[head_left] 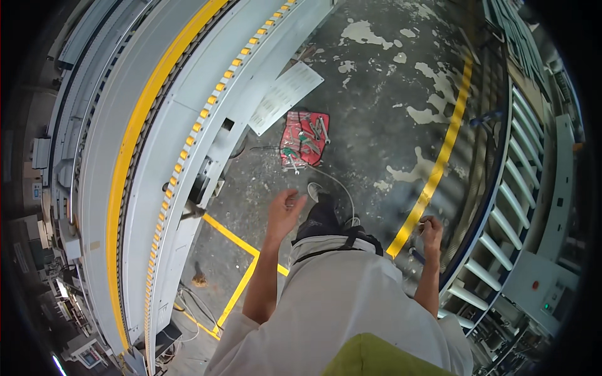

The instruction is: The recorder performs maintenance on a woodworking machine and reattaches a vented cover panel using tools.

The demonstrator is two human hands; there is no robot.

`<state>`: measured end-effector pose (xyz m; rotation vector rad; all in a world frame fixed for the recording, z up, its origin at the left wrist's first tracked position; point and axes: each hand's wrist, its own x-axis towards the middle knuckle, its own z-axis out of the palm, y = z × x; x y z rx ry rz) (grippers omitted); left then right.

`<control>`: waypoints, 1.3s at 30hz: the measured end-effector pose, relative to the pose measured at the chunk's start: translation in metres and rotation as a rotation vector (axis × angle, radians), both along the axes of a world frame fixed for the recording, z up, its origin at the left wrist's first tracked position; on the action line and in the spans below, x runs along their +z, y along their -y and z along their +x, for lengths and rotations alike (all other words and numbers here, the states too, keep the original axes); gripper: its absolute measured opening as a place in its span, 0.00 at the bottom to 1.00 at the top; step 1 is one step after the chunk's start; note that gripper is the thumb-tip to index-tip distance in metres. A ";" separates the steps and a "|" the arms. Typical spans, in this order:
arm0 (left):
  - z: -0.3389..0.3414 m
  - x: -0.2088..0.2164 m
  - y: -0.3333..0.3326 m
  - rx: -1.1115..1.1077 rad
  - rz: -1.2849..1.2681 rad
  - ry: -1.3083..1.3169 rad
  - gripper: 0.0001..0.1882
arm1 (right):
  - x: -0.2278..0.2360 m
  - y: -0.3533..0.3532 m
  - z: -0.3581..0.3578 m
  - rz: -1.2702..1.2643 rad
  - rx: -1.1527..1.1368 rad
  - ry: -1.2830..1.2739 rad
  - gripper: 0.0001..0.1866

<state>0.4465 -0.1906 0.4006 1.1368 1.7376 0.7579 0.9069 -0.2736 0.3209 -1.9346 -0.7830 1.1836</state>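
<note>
My left hand [286, 213] hangs in the air before my body, fingers loosely bent and apart, with nothing seen in it. It is nearest to a red cloth [321, 150] on the floor, and does not touch it. Several wrenches [323, 130] and some green-marked tools [290, 152] lie on that cloth. My right hand [431, 232] is raised at my right side, above the yellow floor line, with its fingers curled together. Whether something small is between those fingertips I cannot make out.
A long machine [188, 94] with a yellow strip and small yellow rollers runs along the left. A pale perforated panel [287, 97] leans by it. A white cable [342, 183] crosses the floor near my feet. A roller conveyor [503, 211] and a control box [544, 291] stand right.
</note>
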 end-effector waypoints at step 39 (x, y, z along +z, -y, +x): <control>-0.288 -0.911 -0.415 -0.562 -0.340 -0.640 0.15 | -0.926 -0.657 -0.348 -0.079 1.507 0.531 0.23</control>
